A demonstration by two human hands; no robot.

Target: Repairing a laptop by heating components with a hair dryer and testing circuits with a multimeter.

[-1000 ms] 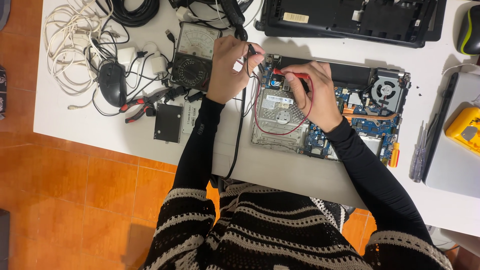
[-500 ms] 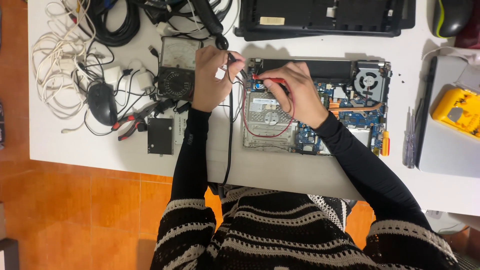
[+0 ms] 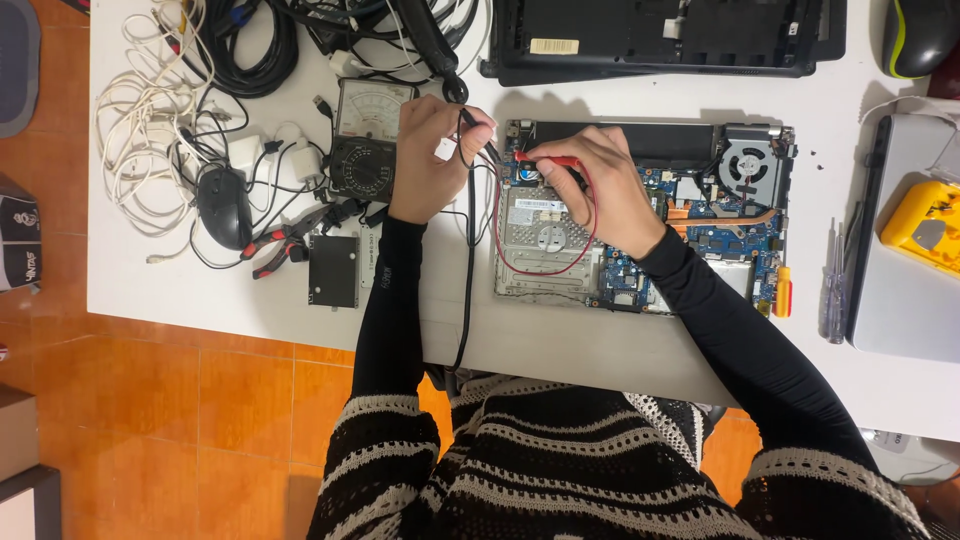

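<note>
- Since the earlier frame the view has slid: the opened laptop sits lower and more central in frame, and your hands have stayed bunched at its upper left corner, barely shifted on the board.
- Your left hand is pinched shut on the black probe; its black lead drops straight down off the tabletop edge towards you.
- Your right hand is pinched on the red probe, which lies roughly level, tip pointing left; the red lead loops down over the metal drive cover.
- Key relation: both probe tips meet at the board's upper left corner, which lies between your hands, right of the left hand and left of the right. The left hand looks slightly nearer, but the exact contact points are too small to tell.
- The analogue meter sits just left of your left hand, touching nothing you hold except by the leads.
- Around: black mouse, red-handled pliers, a bare drive, white cables, a cooling fan on the board's right, a screwdriver, a yellow meter at far right.
</note>
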